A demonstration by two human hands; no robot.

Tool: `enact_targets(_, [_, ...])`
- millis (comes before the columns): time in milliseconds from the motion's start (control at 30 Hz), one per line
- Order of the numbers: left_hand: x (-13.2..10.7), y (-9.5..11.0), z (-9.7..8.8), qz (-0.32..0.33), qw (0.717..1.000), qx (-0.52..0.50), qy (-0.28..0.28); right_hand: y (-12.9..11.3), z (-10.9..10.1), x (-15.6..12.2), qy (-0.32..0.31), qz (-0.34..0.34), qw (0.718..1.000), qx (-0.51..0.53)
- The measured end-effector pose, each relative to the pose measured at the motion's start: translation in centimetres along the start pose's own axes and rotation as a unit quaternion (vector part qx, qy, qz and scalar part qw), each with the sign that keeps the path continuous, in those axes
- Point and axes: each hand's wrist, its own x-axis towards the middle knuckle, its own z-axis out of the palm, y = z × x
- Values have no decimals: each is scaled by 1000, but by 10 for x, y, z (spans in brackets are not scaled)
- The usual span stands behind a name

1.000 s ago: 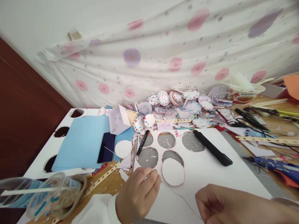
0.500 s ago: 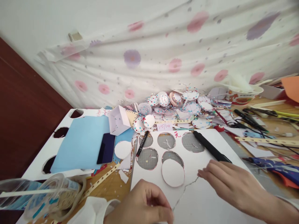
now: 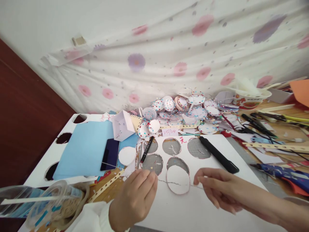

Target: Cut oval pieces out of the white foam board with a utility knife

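Observation:
A thin thread (image 3: 173, 183) runs across a white paper disc (image 3: 178, 179) that lies on a white sheet (image 3: 217, 199) with several round holes cut in it. My left hand (image 3: 135, 199) pinches the thread's left end beside one hole. My right hand (image 3: 217, 188) pinches its right end, just right of the disc. The thread is stretched between both hands, close above the disc.
A black marker (image 3: 218, 154) and a thinner black pen (image 3: 147, 149) lie on the sheet. Behind is a heap of dotted paper cups (image 3: 183, 108). Blue paper (image 3: 84, 148), a dark phone (image 3: 110, 154) and a clear plastic cup (image 3: 48, 203) are left; scissors (image 3: 259, 125) and a blue glue gun (image 3: 285, 172) right.
Both hands came together over the disc: the left moved up to the hole's edge, the right drew back left from the marker. The thread now lies straight across the disc.

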Motion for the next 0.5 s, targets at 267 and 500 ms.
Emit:
enact_targets(267, [-3, -4, -1, 12, 1000, -11, -20, 3, 4, -5, -83, 50, 995, 20])
enact_targets(500, [-4, 0, 6, -26, 997, -70, -37, 10, 19, -6, 15, 14, 985, -169])
